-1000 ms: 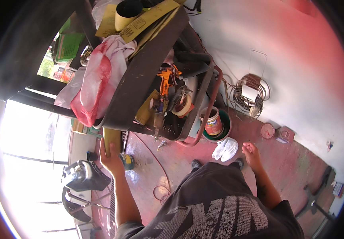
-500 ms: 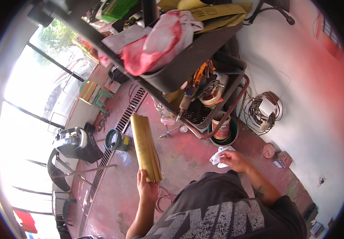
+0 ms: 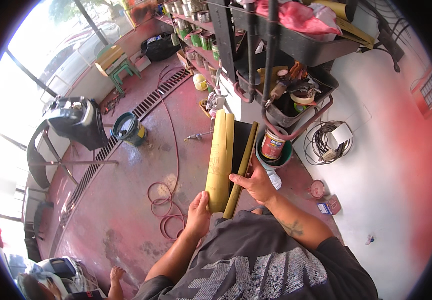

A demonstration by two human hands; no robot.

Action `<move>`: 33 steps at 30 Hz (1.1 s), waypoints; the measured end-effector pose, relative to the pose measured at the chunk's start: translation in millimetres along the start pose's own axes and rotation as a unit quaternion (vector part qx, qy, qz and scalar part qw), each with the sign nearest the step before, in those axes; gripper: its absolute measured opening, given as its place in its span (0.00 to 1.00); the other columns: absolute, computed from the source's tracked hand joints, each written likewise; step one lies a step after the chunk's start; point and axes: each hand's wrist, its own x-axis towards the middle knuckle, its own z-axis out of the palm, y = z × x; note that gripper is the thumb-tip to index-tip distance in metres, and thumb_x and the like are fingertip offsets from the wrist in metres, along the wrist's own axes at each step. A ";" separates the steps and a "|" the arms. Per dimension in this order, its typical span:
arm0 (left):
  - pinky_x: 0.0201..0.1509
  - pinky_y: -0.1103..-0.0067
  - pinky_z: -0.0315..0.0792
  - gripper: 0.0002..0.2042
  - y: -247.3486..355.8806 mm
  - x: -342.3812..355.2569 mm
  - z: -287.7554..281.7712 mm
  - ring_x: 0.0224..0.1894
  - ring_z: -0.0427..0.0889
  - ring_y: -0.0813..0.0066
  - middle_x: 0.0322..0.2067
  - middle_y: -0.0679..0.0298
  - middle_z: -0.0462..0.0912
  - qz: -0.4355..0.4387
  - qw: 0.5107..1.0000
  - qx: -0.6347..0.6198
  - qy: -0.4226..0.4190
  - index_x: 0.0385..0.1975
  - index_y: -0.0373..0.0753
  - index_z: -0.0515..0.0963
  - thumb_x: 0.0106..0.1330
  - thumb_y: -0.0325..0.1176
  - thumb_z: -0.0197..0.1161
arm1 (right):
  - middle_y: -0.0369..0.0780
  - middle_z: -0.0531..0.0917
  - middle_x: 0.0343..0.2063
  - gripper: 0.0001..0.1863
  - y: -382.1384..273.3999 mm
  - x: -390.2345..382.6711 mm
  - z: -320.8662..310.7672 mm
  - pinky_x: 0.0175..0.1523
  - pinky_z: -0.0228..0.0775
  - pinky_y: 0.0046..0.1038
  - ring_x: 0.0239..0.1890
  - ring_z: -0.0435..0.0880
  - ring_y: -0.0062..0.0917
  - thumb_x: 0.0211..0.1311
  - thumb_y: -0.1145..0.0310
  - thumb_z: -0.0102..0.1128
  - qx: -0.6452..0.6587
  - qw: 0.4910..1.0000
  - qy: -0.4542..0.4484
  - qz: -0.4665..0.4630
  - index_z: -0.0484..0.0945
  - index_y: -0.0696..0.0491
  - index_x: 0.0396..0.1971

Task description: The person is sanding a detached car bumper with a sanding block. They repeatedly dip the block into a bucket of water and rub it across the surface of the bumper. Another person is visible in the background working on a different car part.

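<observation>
1. Head view looks down on us standing on a red-stained floor [image 3: 126, 220], both forearms coming in from the lower edge.
2. Our left hand [image 3: 198, 212] is closed around the lower end of a yellowish paper roll [image 3: 220, 160], thumb against its side.
3. Our right hand [image 3: 256, 182] is clamped on the loose rolled edge [image 3: 241, 170] of the same sheet, fingers wrapped over it.
4. Our hands sit near each other but apart, with a dark inner face of the sheet [image 3: 240, 140] opened out between the roll and the edge.
5. Roll stands roughly upright in front of our chest, top end pointing toward the rack [image 3: 296, 47].
6. Just right of the sheet, a green bucket [image 3: 263, 155] on the floor holds a red paint can [image 3: 273, 145].
7. Rack's lower tray [image 3: 321, 85] carries tape rolls and tools; a pink cloth [image 3: 296, 15] lies on the top shelf.
8. Coiled wire [image 3: 321, 142] lies by the white wall, a small round red lid [image 3: 317, 189] near it.
9. Red hose [image 3: 168, 200] loops on the floor left of our left hand.
10. Farther left: a teal bucket [image 3: 128, 129] beside a floor drain grate [image 3: 101, 165], and a dark car bumper part [image 3: 73, 122] on a stand.
</observation>
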 end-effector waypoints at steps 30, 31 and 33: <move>0.34 0.79 0.68 0.11 27.4 -62.6 35.4 0.31 0.71 0.83 0.27 0.69 0.76 0.371 0.761 0.368 0.384 0.42 0.33 0.78 0.84 0.35 0.57 | 0.41 0.86 0.51 0.24 12.1 1.5 -52.4 0.48 0.83 0.29 0.47 0.88 0.25 0.77 0.79 0.56 -0.012 0.978 -0.169 0.123 0.70 0.53 0.70; 0.35 0.79 0.68 0.10 35.9 -71.1 52.9 0.31 0.71 0.82 0.28 0.68 0.76 0.364 0.728 0.414 0.407 0.42 0.33 0.78 0.84 0.34 0.57 | 0.42 0.87 0.49 0.23 37.9 4.7 -75.4 0.44 0.82 0.28 0.43 0.88 0.24 0.79 0.77 0.55 -0.081 0.981 -0.156 0.078 0.70 0.53 0.70; 0.40 0.80 0.73 0.08 38.2 -76.7 65.6 0.35 0.77 0.82 0.32 0.67 0.82 0.394 0.799 0.276 0.361 0.42 0.33 0.78 0.81 0.32 0.64 | 0.42 0.88 0.44 0.21 43.1 12.4 -76.5 0.38 0.79 0.25 0.36 0.87 0.22 0.81 0.73 0.55 -0.120 0.978 -0.150 0.081 0.71 0.53 0.69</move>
